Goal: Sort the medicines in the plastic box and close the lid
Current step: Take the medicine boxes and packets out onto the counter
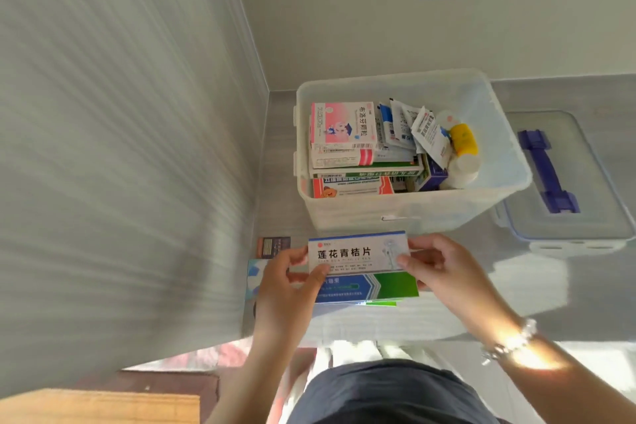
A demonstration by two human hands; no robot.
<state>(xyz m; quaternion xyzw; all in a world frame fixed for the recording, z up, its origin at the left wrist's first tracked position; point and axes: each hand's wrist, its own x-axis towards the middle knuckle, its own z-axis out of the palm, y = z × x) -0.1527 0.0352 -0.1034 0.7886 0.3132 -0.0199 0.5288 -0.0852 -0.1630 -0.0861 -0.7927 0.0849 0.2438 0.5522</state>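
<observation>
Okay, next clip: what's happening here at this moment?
A person is sorting medicines. Both hands, the left hand and the right hand, hold a white medicine box with a blue edge above a green and blue box on the counter. The open plastic box behind is already crowded with cartons, sachets and bottles. Its lid, with a blue handle, lies to the right, not yet on.

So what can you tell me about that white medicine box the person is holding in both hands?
The white medicine box is a flat, oblong carton, cardboard by the look of it, with a blue strip along its top edge, bold black Chinese characters and a faint picture at its right end. It looks closed. The left hand and right hand pinch its two ends, holding it face-up above a blue and green box, just in front of the clear plastic box.
</observation>
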